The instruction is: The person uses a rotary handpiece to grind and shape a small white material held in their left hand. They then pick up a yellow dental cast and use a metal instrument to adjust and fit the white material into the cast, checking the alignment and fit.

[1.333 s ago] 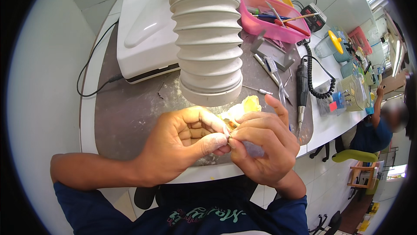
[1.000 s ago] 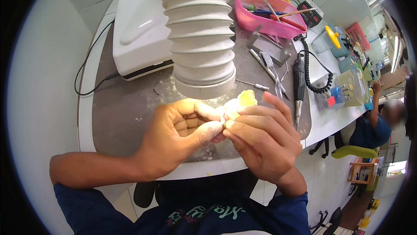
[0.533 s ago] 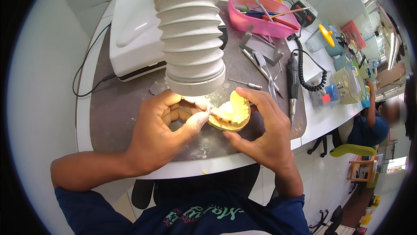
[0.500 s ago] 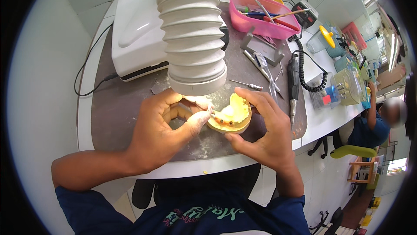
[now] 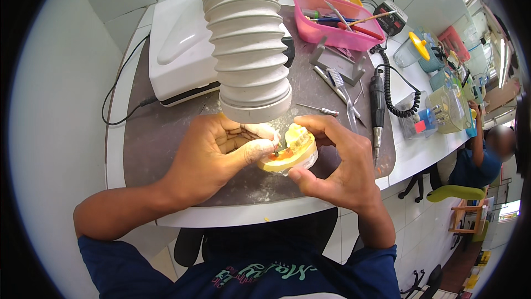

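A yellow plaster dental model (image 5: 301, 159) with pale teeth and an orange-red patch sits in my right hand (image 5: 344, 169). The fingers curl over its far right side and the thumb lies at its near edge. My left hand (image 5: 214, 152) is closed in a pinch, thumb against fingers, right at the model's left end. Whitish dust coats those fingertips. Something small and dark shows by the tips, too small to name. Right above both hands hangs the mouth of a ribbed white suction hose (image 5: 254, 102). A thin metal instrument (image 5: 318, 109) lies just beyond the model.
A white machine (image 5: 182, 50) stands at the back left on the dusty grey mat (image 5: 149, 155). Further right are a pink tool basket (image 5: 332, 33), a grey stand (image 5: 340, 64), a brush (image 5: 338, 83) and a black rotary handpiece (image 5: 378, 105). Another person (image 5: 475, 158) sits far right.
The dental model has turned in my right hand, so its teeth and outer side now show more. The left fingertips have come closer over its left end. The whole view has shifted slightly.
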Action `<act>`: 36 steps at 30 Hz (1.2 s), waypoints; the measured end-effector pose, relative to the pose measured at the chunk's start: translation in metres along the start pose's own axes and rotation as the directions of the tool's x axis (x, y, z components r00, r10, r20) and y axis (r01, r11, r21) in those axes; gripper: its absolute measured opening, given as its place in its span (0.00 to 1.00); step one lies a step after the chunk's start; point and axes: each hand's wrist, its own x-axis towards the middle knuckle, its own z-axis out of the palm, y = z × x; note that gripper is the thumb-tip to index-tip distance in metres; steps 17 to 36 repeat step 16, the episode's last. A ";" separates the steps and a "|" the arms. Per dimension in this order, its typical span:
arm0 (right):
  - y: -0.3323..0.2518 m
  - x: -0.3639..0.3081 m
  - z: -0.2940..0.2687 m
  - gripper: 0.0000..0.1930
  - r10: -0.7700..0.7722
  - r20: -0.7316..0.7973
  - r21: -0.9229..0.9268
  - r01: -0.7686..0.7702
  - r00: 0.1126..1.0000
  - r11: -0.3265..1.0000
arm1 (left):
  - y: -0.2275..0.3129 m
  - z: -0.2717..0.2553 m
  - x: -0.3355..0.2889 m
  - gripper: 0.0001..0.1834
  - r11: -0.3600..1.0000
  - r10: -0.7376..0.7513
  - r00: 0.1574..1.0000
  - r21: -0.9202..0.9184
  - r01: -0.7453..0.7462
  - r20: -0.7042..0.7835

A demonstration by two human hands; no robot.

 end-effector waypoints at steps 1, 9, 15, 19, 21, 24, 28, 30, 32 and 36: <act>-0.001 0.000 0.000 0.29 -0.011 0.001 -0.007 0.011 1.000 1.000 | 0.000 0.000 0.000 0.15 1.000 0.004 1.000 -0.002 -0.004 0.003; -0.001 0.000 0.001 0.29 -0.018 0.008 -0.039 0.018 1.000 0.999 | 0.003 0.003 0.000 0.11 1.000 -0.029 0.999 -0.001 0.029 0.031; 0.002 -0.001 0.002 0.30 -0.013 0.010 -0.036 0.014 1.000 0.999 | 0.004 0.003 -0.001 0.11 0.999 -0.022 0.999 0.046 0.020 0.044; 0.001 -0.001 0.001 0.31 -0.010 0.018 -0.043 0.011 1.000 0.999 | 0.005 0.003 -0.001 0.11 0.998 -0.015 0.999 0.069 0.012 0.046; 0.001 -0.001 0.001 0.31 -0.010 0.018 -0.043 0.011 1.000 0.999 | 0.005 0.003 -0.001 0.11 0.998 -0.015 0.999 0.069 0.012 0.046; 0.001 -0.001 0.001 0.31 -0.010 0.018 -0.043 0.011 1.000 0.999 | 0.005 0.003 -0.001 0.11 0.998 -0.015 0.999 0.069 0.012 0.046; 0.001 -0.001 0.001 0.31 -0.010 0.018 -0.043 0.011 1.000 0.999 | 0.005 0.003 -0.001 0.11 0.998 -0.015 0.999 0.069 0.012 0.046; 0.001 -0.001 0.001 0.31 -0.010 0.018 -0.043 0.011 1.000 0.999 | 0.005 0.003 -0.001 0.11 0.998 -0.015 0.999 0.069 0.012 0.046; 0.001 -0.001 0.001 0.31 -0.010 0.018 -0.043 0.011 1.000 0.999 | 0.005 0.003 -0.001 0.11 0.998 -0.015 0.999 0.069 0.012 0.046; 0.001 -0.001 0.001 0.31 -0.010 0.018 -0.043 0.011 1.000 0.999 | 0.005 0.003 -0.001 0.11 0.998 -0.015 0.999 0.069 0.012 0.046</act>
